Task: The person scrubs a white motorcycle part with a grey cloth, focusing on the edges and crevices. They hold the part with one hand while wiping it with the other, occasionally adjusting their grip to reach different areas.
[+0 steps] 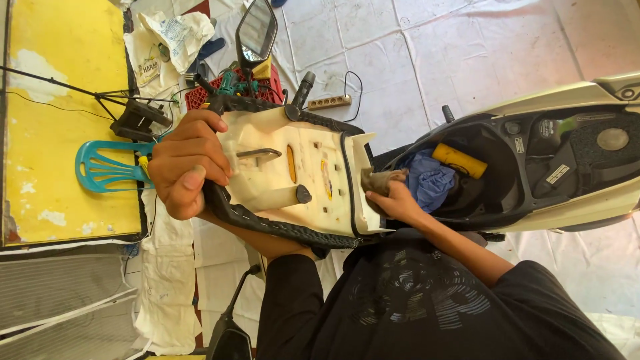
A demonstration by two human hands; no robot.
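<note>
Right now the cream scooter (567, 100) lies across the tiled floor (467, 47), its storage well open, with a blue cloth (430, 180) and a yellow cylinder (459, 160) inside. Against the open end of that scooter, the seat (293, 180) is turned underside up, a cream plastic pan rimmed in black, with a metal latch bracket (257, 155) near its far end. The left hand (187, 163) clamps that far end, fingers curled over the rim and thumb pressed beside it. The right hand (397, 200) sits at the seat's end nearest the scooter, closed around a brownish rag (380, 180). Beyond the seat from the scooter stand a red crate (200, 97), a mirror (257, 30), and a teal plastic piece (103, 167).
</note>
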